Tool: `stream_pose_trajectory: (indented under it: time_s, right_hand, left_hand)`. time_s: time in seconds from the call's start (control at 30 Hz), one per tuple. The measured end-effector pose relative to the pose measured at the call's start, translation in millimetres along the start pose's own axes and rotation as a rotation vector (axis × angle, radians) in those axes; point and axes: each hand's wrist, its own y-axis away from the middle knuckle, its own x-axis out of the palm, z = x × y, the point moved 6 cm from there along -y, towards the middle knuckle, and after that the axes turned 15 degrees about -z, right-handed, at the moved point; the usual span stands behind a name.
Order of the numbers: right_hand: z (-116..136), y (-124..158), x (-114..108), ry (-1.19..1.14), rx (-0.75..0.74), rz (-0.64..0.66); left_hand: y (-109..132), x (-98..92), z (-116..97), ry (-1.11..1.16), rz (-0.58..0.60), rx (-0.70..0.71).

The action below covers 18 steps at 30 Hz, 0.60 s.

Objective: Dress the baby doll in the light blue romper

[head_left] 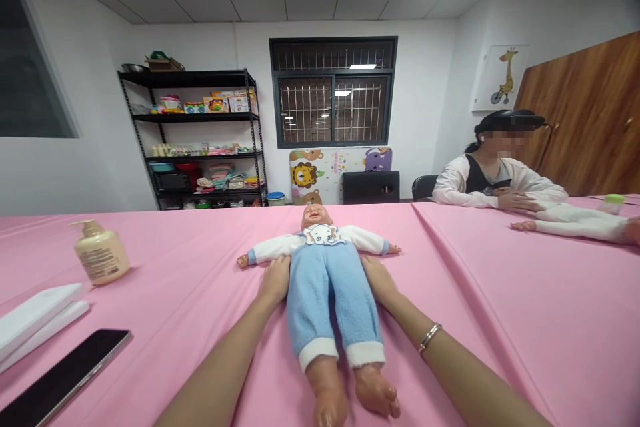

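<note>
A baby doll [325, 280] in blue trousers and a white top lies on its back on the pink table cover [200, 293], its feet toward me. My left hand [275, 280] rests against the doll's left-hand side at the waist, with the fingers tucked at the trouser edge. My right hand [376, 279] lies against the other side of the waist, and a bracelet [430, 337] shows on that wrist. Both hands are partly hidden by the doll's body, so I cannot see whether the fingers grip the cloth.
A cream pump bottle [101, 253] stands at the left. White folded cloths [35, 317] and a black phone [65, 373] lie at the near left. At the far right sits another person [493, 173] with a second doll [575, 221]. A shelf [195, 140] stands against the wall.
</note>
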Motion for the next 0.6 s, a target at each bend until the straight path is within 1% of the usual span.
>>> stream_pose_trajectory:
  time_s: [0.23, 0.4, 0.5, 0.6]
  right_hand:
    - [-1.1, 0.6, -2.3, -0.071, 0.042, -0.012]
    - [2.0, 2.1, -5.9, -0.149, 0.079, -0.032]
    - [3.2, 2.1, -6.6, -0.208, 0.111, -0.061]
    - [7.3, -5.2, -8.8, -0.274, 0.152, -0.113]
  left_hand:
    - [-1.2, 3.2, 0.9, 0.001, -0.01, 0.021]
    - [-0.2, 1.1, -0.3, 0.008, -0.008, 0.018]
    - [0.3, -0.1, -1.1, 0.017, -0.002, 0.01]
    - [0.1, 0.0, -1.2, 0.025, 0.008, 0.003]
